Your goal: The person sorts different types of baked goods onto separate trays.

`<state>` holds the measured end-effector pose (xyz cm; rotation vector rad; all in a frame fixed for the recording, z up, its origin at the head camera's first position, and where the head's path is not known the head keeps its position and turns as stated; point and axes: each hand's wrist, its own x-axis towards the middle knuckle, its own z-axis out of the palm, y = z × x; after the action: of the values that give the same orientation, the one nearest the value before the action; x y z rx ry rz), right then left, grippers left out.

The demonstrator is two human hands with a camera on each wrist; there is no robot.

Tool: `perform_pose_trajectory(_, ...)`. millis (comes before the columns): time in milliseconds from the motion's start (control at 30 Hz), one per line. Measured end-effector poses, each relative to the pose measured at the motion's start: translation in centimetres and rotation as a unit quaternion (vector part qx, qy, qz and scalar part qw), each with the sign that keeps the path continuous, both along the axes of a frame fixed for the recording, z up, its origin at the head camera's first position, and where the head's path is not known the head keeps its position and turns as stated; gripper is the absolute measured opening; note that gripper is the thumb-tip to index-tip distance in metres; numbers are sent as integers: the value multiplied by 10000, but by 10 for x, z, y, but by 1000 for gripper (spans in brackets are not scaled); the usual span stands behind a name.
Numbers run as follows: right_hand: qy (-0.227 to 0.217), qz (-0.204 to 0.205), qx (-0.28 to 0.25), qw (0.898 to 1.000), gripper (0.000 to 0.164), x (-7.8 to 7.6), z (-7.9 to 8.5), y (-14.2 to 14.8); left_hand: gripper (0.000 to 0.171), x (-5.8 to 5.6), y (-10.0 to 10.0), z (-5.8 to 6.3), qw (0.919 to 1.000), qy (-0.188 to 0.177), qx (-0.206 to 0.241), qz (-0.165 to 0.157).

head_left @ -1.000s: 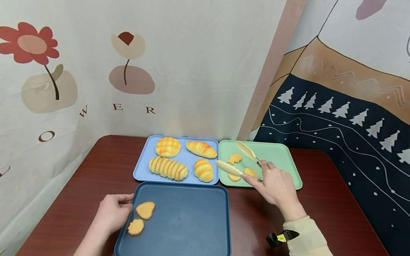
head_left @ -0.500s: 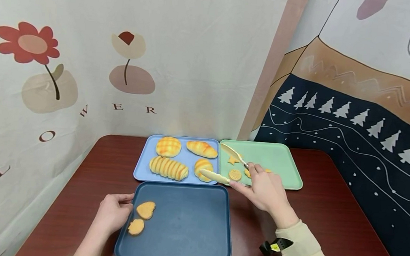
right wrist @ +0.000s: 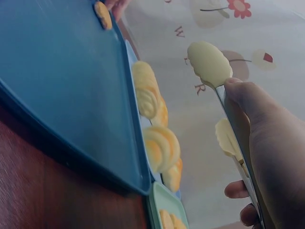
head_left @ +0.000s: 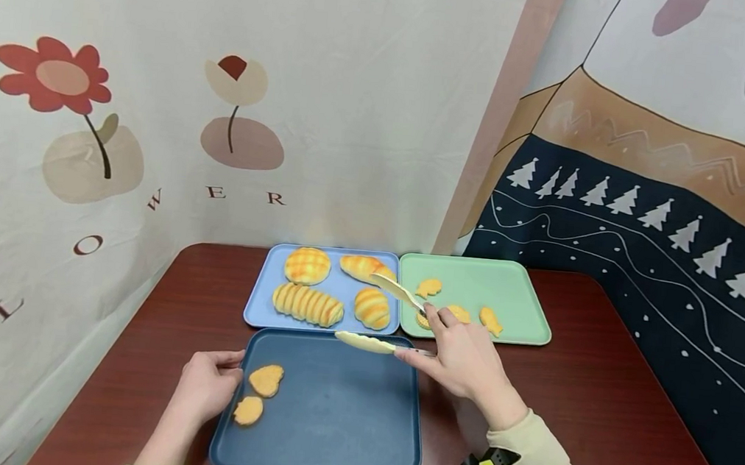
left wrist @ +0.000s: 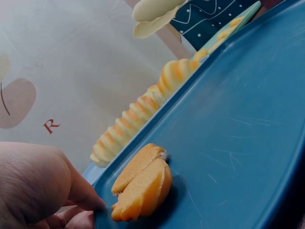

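Note:
My right hand [head_left: 468, 359] grips a pair of tongs [right wrist: 233, 112] with cream scalloped tips. The tips stand apart with nothing between them, over the border of the light blue tray [head_left: 258, 318] and the dark blue tray [head_left: 336, 421]. With thumb and fingers my left hand [head_left: 206, 388] pinches the left rim of the dark blue tray. Just inside that rim lie a heart-shaped cookie [head_left: 266, 380] and a roundish cookie [head_left: 248, 411], close together. Several small cookies, one a fish-like shape [head_left: 490, 321], lie on the green tray [head_left: 520, 297], one partly hidden by my right hand.
Several bread pieces sit on the light blue tray, among them a ridged loaf [head_left: 308, 304], a round bun [head_left: 307, 266] and a small roll [head_left: 372, 308]. The trays share a dark red-brown table [head_left: 595, 429]. Printed cloth [head_left: 369, 114] hangs behind it.
My right hand has carried the tongs leftward and toward me, from over the green tray to the edge of the dark blue tray. My left hand stays at the rim.

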<state>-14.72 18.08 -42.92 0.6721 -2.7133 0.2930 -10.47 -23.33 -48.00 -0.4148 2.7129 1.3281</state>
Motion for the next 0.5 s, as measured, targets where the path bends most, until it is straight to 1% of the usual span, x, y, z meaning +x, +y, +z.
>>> perform_pose_trajectory(200,161,314,-92,9993,94,7,-1,-11,44,0,0,0,10000,41,18,-4)
perform_pose_trajectory(500,8,489,133,9987,99,15,-5,-31,44,2,0,0,10000,62,33,-8)
